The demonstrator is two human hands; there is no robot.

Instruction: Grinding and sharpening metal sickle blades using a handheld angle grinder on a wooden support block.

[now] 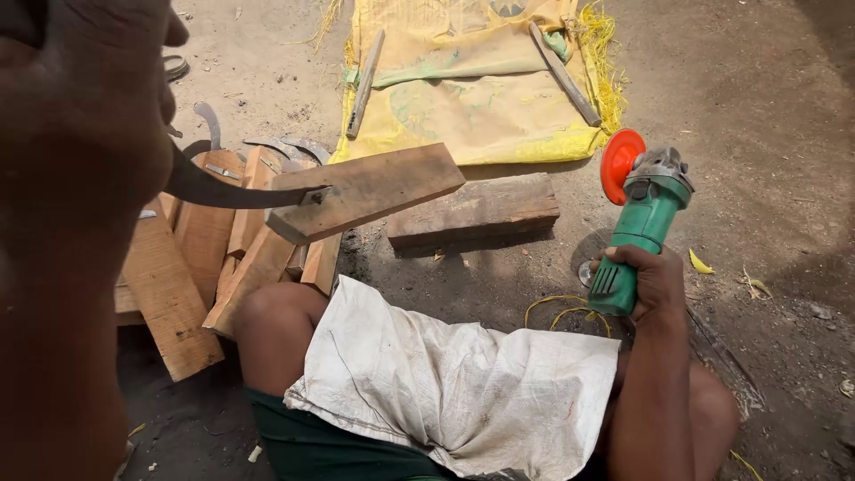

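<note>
While spread on sandy ground up top, yellow sack; below it, white cloth over lap. Left hand, close and blurred, holding curved blade, finger state unclear. Right hand, fingers wrapped tight round green angle grinder, orange disc raised.

I see the yard through a single head-worn camera, which looks steeply down from above the seated person's lap onto the bare dirt ground. The left arm is raised so near the lens that it fills the frame's left third, dark and blurred. The white sack across the knees lies along the bottom edge, close in. The right hand sits at mid-right, the yellow sack farther off at the top edge. There is no second view that shares any of this scene.
</note>
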